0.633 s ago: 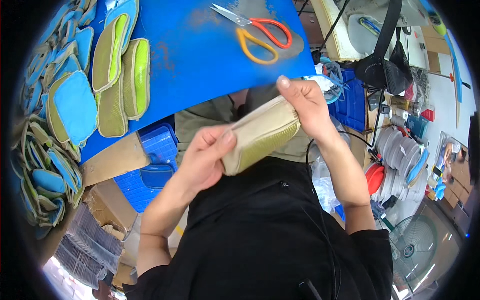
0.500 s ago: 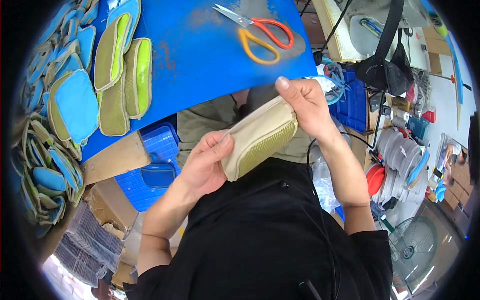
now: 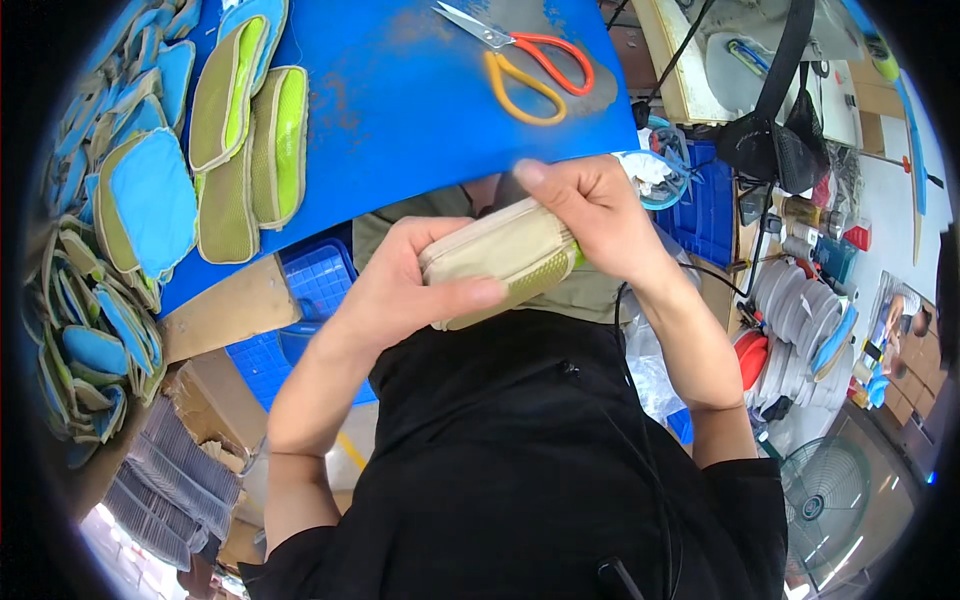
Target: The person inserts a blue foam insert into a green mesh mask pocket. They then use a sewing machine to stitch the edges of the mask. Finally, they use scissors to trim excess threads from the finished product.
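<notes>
A beige and olive mesh fabric pouch is held crosswise over my lap between both hands. My left hand grips its left end, thumb lying across the front. My right hand has hold of the other end, thumb over the top edge. Beyond them on the blue work table, orange-and-yellow-handled scissors lie with blades apart. At the table's left lie several olive and green pouches and a heap of blue-lined pieces.
More pieces are heaped at the lower left above stacked flat sheets. A blue crate, a side bench with a hanging black strap, piled white rolls and a standing fan are on the right.
The pouch has risen and tipped flatter, showing more of its top seam. My left hand has moved up around it, thumb now across the front; my right thumb has slid leftward.
</notes>
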A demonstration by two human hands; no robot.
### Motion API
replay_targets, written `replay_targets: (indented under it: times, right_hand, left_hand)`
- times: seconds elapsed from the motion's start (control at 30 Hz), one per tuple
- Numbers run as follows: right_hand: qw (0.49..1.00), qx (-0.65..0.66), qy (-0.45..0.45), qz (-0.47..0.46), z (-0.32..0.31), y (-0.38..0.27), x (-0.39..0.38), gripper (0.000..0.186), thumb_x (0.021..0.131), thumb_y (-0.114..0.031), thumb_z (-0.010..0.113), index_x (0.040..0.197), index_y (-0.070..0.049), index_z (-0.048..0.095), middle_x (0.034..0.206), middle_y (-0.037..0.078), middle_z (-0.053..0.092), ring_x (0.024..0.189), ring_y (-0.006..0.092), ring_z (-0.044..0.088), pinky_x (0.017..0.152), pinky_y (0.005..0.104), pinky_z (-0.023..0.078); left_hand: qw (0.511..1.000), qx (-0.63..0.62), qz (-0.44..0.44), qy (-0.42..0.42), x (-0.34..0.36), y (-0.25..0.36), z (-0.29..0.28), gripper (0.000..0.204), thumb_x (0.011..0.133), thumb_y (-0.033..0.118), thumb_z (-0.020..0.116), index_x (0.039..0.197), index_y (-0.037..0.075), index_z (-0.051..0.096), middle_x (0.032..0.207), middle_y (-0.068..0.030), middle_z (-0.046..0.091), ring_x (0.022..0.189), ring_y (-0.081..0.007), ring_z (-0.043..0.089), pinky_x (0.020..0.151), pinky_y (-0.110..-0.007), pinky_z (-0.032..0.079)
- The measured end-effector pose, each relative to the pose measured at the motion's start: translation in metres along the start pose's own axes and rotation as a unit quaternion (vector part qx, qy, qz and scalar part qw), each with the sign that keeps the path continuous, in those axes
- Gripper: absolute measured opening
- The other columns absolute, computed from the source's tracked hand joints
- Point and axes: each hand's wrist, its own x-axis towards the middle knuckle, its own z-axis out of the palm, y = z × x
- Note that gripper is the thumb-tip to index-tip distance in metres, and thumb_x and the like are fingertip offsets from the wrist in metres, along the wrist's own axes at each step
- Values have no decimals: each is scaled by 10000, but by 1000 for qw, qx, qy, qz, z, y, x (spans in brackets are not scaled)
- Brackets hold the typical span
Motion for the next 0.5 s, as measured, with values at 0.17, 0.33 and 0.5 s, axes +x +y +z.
replay_targets:
  times: [0.17,0.33,0.5]
  right_hand:
    - [999,-42,31,-8,0,1,-1,555,1068,-366,630,647,-5,601,572,-67,451,588,31,370,494,284,312]
    - [999,-6,47,-6,2,4,-3,540,1086,-362,597,698,7,665,593,-57,537,585,22,422,501,265,357]
    - [999,-9,30,-15,-2,-1,-1,518,1092,-385,577,808,12,749,658,-20,652,634,25,542,557,234,438]
  left_hand:
    - [994,-82,-76,17,6,8,6,382,960,202,775,1233,-55,703,1028,-40,745,894,-57,667,803,-231,536]
    - [983,-165,-71,24,6,-5,11,366,1031,266,693,1227,-43,708,1008,-33,744,855,-38,662,754,-214,531]
    - [984,-169,-57,14,8,-7,11,354,1057,276,655,1214,-37,710,992,-31,740,839,-29,653,730,-207,522]
